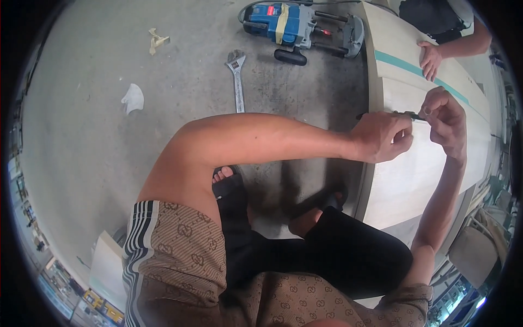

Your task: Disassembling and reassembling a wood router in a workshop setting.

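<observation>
Both my hands are held together over the edge of a pale wooden panel. My left hand is curled around a slim dark rod-like tool, whose dark end pokes out past the knuckles on the left. With fingers pinched, my right hand grips the other end of it. The tool's exact kind is too small and covered to make out. Beyond my hands, a teal strip runs along the panel. Another person's hand lies on the panel beside that strip.
A blue plunge router with yellowish tape around it lies on the concrete floor, against the panel's far left. Nearer is an adjustable wrench. Crumpled tape and a white scrap lie farther left. A chair stands at right.
</observation>
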A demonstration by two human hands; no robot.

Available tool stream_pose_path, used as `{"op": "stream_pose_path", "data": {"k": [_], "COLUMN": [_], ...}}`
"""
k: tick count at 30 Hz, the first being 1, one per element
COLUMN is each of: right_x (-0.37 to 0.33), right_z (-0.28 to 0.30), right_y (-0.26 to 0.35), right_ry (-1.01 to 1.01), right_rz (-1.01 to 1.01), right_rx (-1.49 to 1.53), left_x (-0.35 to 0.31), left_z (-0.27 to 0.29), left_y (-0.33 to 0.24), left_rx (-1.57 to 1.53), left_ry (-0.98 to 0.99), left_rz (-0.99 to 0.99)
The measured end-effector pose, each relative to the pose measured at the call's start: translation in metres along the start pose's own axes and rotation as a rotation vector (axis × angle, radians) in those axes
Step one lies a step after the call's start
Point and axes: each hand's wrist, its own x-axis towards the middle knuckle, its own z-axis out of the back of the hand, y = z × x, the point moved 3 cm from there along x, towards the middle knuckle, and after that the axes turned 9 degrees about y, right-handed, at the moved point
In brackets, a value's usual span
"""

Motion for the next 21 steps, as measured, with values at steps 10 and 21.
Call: {"op": "stream_pose_path", "data": {"k": [10, 21], "right_x": [0.007, 0.009], "right_z": [-0.003, -0.003], "right_y": [0.002, 0.000], "right_ry": [-0.102, -0.289], "right_rz": [0.131, 0.006], "right_rx": [0.041, -0.251], "left_x": [-0.064, -0.095], "left_z": [-0.029, -0.004], "left_y": [0.073, 0.123], "left_rx": [0.179, 0.417], "left_ry": [0.509, 0.873], "left_rz": [0.238, 0.431]}}
